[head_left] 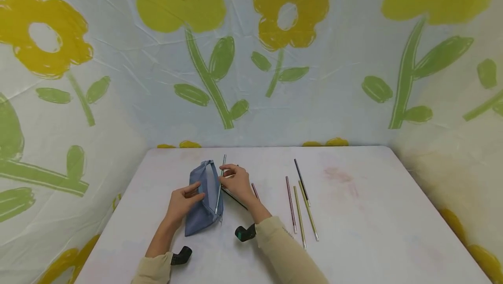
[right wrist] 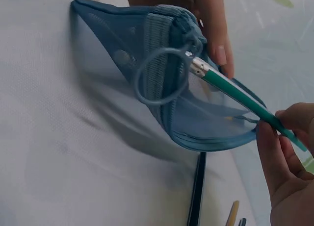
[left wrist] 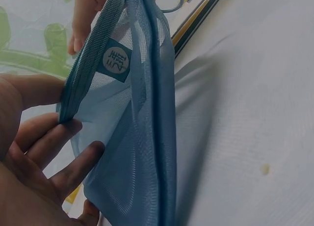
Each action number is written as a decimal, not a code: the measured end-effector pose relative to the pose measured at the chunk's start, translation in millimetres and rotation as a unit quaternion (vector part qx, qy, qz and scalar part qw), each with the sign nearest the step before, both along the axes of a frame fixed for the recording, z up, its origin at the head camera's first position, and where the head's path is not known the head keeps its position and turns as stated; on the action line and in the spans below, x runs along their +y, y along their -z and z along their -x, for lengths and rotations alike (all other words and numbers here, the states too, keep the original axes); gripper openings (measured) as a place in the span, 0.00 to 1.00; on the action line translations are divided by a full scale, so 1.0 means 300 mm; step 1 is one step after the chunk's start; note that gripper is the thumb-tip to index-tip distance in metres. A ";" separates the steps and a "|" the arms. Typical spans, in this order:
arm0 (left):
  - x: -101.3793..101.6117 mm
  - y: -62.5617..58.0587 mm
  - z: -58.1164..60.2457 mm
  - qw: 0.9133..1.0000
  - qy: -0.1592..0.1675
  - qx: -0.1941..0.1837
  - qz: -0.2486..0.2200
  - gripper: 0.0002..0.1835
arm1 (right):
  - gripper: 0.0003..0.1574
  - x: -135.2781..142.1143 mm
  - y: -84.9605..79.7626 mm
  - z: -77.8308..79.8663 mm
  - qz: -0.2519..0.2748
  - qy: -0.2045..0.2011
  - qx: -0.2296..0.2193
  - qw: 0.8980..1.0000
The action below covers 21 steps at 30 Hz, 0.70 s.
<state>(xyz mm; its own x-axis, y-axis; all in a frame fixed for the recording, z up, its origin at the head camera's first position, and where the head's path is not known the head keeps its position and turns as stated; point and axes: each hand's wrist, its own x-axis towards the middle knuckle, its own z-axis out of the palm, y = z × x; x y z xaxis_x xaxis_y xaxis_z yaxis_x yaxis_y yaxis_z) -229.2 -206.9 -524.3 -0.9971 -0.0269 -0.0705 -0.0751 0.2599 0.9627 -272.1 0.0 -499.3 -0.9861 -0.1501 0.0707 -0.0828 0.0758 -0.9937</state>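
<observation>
A blue mesh zipper pouch (head_left: pixel 196 220) stands with its mouth spread on the left half of the table. My left hand (head_left: pixel 181 203) pinches one zippered edge of it between thumb and fingers, beside a small label (left wrist: pixel 116 60) inside. Between thumb and fingertips, my right hand (head_left: pixel 237 183) holds a green pencil (right wrist: pixel 235 92). Its metal-banded end lies at the pouch mouth, close by the round zipper pull (right wrist: pixel 139 84), in the right wrist view. The pencil slants across the opening, its other end reaching past my right fingers.
A black pencil (head_left: pixel 235 199) and a red pencil (head_left: pixel 256 191) lie right of the pouch, partly hidden by my right arm. Farther right lie another red pencil (head_left: pixel 291 205), two yellow pencils (head_left: pixel 300 216) and a dark pencil (head_left: pixel 301 181). Flower-printed cloth (head_left: pixel 314 100) surrounds the table.
</observation>
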 end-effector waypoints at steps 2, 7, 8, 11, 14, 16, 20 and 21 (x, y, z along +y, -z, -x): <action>0.000 0.002 0.000 1.000 -0.001 0.003 -0.002 0.30 | 0.21 -0.006 0.003 -0.005 -0.013 -0.012 0.002 1.000; 0.000 0.000 -0.002 1.000 0.004 0.010 -0.009 0.30 | 0.20 -0.023 0.015 -0.010 -0.041 -0.035 0.013 0.998; 0.003 -0.002 -0.002 1.000 0.003 0.009 -0.011 0.30 | 0.20 -0.024 0.016 -0.010 -0.043 -0.042 0.014 0.998; 0.009 -0.003 -0.003 1.000 0.003 0.012 -0.012 0.29 | 0.20 -0.032 0.026 -0.007 -0.044 -0.063 0.009 0.997; 0.012 -0.001 -0.003 1.000 0.007 0.017 -0.014 0.29 | 0.20 -0.041 0.035 -0.004 -0.049 -0.072 -0.001 0.996; 0.012 0.002 -0.001 1.000 0.009 0.021 -0.015 0.29 | 0.20 -0.046 0.040 -0.001 -0.051 -0.074 -0.008 0.996; 0.010 0.002 0.001 0.999 0.013 0.026 -0.018 0.29 | 0.20 -0.054 0.041 0.005 -0.052 -0.084 -0.016 0.995; 0.010 0.001 0.001 0.999 0.014 0.026 -0.021 0.29 | 0.20 -0.055 0.039 0.006 -0.053 -0.087 -0.016 0.995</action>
<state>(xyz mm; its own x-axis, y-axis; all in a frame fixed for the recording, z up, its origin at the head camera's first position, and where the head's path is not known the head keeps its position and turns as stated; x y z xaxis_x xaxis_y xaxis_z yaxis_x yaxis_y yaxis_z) -229.6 -203.9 -524.6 -0.9998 0.0032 -0.0181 -0.0169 0.2214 0.9750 -273.8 -16.5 -511.0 -0.9458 -0.3245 0.0146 -0.0726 0.1675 -0.9832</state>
